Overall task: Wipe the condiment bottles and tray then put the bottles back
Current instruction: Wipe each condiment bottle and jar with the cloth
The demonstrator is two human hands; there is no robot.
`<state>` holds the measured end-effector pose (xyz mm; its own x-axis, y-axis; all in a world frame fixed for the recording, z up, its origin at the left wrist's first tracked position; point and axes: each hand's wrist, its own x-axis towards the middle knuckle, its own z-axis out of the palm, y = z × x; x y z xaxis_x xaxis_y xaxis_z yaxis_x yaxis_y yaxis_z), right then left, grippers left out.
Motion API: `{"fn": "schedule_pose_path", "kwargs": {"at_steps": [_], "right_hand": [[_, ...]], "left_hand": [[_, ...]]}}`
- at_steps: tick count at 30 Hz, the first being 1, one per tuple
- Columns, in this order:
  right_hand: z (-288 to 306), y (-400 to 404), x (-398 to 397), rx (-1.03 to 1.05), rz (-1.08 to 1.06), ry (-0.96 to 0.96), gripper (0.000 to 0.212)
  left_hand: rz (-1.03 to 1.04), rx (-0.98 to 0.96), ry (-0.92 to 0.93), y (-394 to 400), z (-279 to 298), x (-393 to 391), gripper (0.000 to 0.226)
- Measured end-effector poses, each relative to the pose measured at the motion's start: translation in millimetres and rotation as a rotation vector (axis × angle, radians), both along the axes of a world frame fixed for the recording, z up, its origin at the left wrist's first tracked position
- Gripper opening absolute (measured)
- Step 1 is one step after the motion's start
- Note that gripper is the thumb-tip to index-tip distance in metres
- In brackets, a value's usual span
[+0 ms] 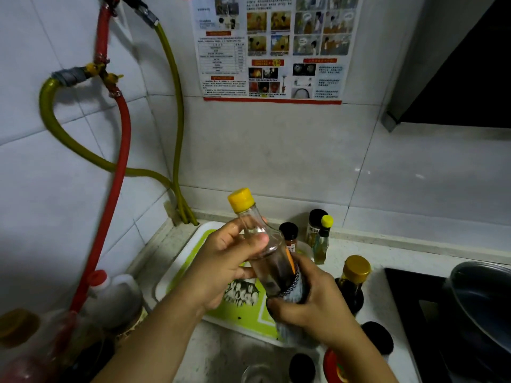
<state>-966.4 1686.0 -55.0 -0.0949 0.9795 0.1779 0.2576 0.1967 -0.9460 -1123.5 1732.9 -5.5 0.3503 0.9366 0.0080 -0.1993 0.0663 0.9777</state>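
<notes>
- Above the green-and-white tray (193, 261), held up over the counter, a clear glass bottle with a yellow cap (255, 236) tilts with its cap toward the far left; dark liquid fills its lower part.
- The left hand (224, 269) grasps the bottle's neck and shoulder, fingers curled round the glass.
- The right hand (312, 302) grips a grey cloth (293, 293) wrapped round the bottle's base, thumb pressed against the cloth's near side.
- The tray lies flat on the pale counter near the tiled corner, with no bottle visible on its exposed surface.
- Just right of the tray, at the far side, stand a black-capped bottle (289, 234), a dark-lidded jar (315, 222) and a small yellow-capped oil bottle (322, 240), close together.
- Nearer, right of the hands, stands a gold-capped dark bottle (354, 280).
- Along the near edge show dark round lids (380, 337).
- At the far right sits a dark pan (481, 297) on a black hob.
- On the left, red and yellow-green hoses (121, 139) run down the wall, with a red-capped jug (113, 297) below them.
</notes>
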Motion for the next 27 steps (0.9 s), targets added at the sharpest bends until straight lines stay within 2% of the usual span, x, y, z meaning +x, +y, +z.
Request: {"fn": "schedule_pose_path", "kwargs": {"at_steps": [5, 8, 10, 13, 15, 18, 21, 24, 27], "right_hand": [[-0.5, 2.3, -9.3, 0.193, -0.174, -0.199, 0.047], [-1.8, 0.9, -5.1, 0.11, -0.069, -0.061, 0.047], [-3.3, -0.4, -1.0, 0.074, -0.004, -0.073, 0.048], [-9.3, -0.4, -1.1, 0.065, 0.005, -0.094, 0.049], [-16.4, 2.4, -5.3, 0.098, -0.094, -0.219, 0.053], [-27.7, 7.0, -12.1, 0.204, -0.243, -0.444, 0.076], [-33.5, 6.9, -14.0, 0.217, -0.21, -0.51, 0.089], [-41.3, 7.7, -12.4, 0.261, -0.19, -0.585, 0.084], [-51.9, 10.9, -15.3, 0.387, -0.307, -0.683, 0.074]], "left_hand": [[0.152, 0.034, 0.022, -11.8, 0.8, 15.6, 0.012], [0.096, 0.018, 0.088, -5.8, 5.6, 8.5, 0.017], [0.056, -0.002, 0.127, 2.1, 9.0, -1.3, 0.034], [0.05, 0.0, 0.162, 5.3, 10.5, -6.3, 0.031], [0.109, 0.007, 0.142, 2.6, 7.5, -3.5, 0.022], [0.205, 0.01, 0.084, -2.0, -2.2, 2.2, 0.006], [0.305, -0.021, 0.103, -2.1, -12.5, 0.7, 0.005], [0.358, -0.093, 0.065, 2.8, -20.5, -5.5, 0.006], [0.428, -0.163, 0.02, 9.1, -30.2, -9.9, 0.008]]}}
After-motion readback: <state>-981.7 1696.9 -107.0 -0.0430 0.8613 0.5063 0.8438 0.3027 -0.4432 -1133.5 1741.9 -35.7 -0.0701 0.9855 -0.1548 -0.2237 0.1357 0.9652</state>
